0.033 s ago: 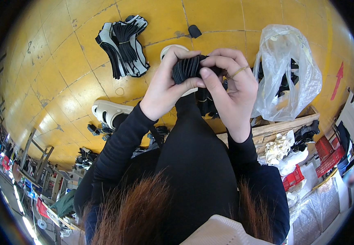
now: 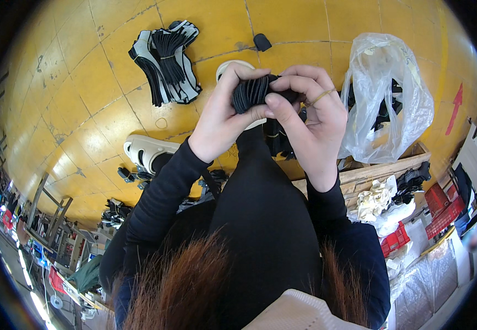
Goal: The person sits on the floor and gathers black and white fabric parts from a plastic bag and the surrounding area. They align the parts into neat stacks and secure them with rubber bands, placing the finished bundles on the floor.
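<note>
- The left hand (image 2: 216,124) is gripping a stack of thin black pieces (image 2: 251,93), its fingers curling over the far side and its thumb lying along the near side.
- The right hand (image 2: 324,124) is meeting the stack at its right end, its fingers bending closely around some darker material there; how firmly they are pinching it, I cannot tell.
- The right thumb tip is resting just beside the left thumb tip, and a tan band (image 2: 322,98) is circling one right finger.
- The stack is sitting between the two sets of fingers, above the yellow floor (image 2: 112,77), with its edges fanning out.
- A single black patch (image 2: 262,42) is lying on the floor beyond the fingers, apart from them.
- A tied bundle of black and white strips (image 2: 167,60) is lying to the left of the fingers and farther away.
- A clear plastic bag (image 2: 381,143) is standing to the right of the fingers, with dark pieces showing inside it.
- A wooden box (image 2: 381,170) is lying to the right of the fingers and nearer the body.
- One pale shoe (image 2: 150,149) is showing to the left of the fingers, nearer the body; another is partly hiding behind the left hand.
</note>
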Motion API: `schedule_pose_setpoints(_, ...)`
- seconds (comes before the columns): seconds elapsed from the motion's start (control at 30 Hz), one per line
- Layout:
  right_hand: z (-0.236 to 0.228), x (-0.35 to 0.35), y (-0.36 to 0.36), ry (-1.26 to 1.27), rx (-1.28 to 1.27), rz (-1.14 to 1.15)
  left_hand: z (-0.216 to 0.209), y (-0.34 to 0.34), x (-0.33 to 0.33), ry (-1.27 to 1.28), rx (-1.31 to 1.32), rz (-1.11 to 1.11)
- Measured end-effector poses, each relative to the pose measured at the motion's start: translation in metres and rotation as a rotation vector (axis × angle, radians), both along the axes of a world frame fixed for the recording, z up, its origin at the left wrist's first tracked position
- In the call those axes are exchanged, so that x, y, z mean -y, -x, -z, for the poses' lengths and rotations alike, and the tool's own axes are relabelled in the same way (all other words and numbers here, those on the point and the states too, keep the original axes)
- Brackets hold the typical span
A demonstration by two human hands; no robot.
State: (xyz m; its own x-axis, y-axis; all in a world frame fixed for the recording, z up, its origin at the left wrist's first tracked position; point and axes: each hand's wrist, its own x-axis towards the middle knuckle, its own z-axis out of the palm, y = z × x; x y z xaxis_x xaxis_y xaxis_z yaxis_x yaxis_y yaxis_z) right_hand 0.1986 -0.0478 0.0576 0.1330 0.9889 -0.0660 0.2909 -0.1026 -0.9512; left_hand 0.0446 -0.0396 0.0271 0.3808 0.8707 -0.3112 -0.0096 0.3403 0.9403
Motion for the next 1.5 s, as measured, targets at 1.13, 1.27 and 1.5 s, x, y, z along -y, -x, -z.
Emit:
schedule_pose_setpoints(1.13,-0.003,-0.006,-0.006,-0.052,0.07,-0.143,0.0,-0.002,0.0,-0.085,-0.067,0.056)
schedule_pose_setpoints(1.27,-0.001,-0.005,-0.008,-0.094,0.109,-0.2,0.001,-0.002,0.001,-0.08,-0.055,0.051)
schedule_pose_setpoints(1.5,-0.001,-0.006,-0.01,-0.082,0.101,-0.179,0.001,-0.002,0.0,-0.095,-0.103,0.059)
